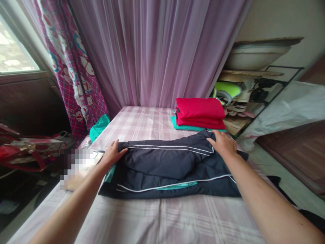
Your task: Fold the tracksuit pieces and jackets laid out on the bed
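A dark garment [162, 164] with white piping and bits of teal lies across the table in a wide folded strip. I cannot make out whether it is a jacket or trousers. Its far left corner is pinched between the thumb and fingers of my left hand [115, 153]. At the far right corner, my right hand [223, 144] grips the cloth near the end of the piping. The upper layer looks bunched in the middle, over a flatter layer nearer me. Parts of the right end are hidden behind my right forearm.
Behind the garment, a folded red stack [199, 113] sits on teal cloth [179, 124]. A checked cloth [144, 120] covers the table. More teal fabric [100, 127] hangs at the left edge. Purple curtains [157, 54] hang behind; a shelf rack [236, 125] stands right.
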A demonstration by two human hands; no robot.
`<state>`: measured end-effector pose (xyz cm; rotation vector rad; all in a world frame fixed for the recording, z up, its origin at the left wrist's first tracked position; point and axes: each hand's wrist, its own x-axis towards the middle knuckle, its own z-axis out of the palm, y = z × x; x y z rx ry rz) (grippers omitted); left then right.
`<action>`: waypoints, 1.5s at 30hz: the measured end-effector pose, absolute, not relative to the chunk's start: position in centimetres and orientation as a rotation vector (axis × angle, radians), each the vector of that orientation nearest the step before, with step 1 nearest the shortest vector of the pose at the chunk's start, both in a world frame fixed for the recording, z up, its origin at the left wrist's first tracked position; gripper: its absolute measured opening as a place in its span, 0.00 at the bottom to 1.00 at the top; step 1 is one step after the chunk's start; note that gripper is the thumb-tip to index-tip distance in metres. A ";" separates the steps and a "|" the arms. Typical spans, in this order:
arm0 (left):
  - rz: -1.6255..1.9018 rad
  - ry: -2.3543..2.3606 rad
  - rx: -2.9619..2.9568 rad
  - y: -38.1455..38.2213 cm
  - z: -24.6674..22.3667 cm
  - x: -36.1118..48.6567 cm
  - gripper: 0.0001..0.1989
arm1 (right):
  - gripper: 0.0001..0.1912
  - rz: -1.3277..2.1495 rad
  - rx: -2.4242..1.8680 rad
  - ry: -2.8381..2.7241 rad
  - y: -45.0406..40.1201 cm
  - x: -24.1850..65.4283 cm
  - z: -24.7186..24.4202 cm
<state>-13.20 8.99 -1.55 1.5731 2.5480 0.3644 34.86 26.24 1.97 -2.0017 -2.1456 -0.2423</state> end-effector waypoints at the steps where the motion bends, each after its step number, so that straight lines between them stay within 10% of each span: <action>1: 0.384 2.531 1.556 8.6 -1.6 -13.3 0.39 | 0.27 -0.242 -2.021 -2.133 26.5 34.6 2.1; 15: 0.231 2.498 1.322 5.2 -0.7 -15.0 0.33 | 0.23 0.153 -0.985 -2.537 8.8 18.0 -0.1; 27: 0.423 2.375 1.173 4.0 -1.9 -15.7 0.22 | 0.49 0.363 -0.914 -2.809 1.0 8.5 -0.8; 45: 0.978 1.944 0.919 3.8 2.0 -13.1 0.23 | 0.14 0.581 -1.141 -2.380 1.2 6.8 -1.0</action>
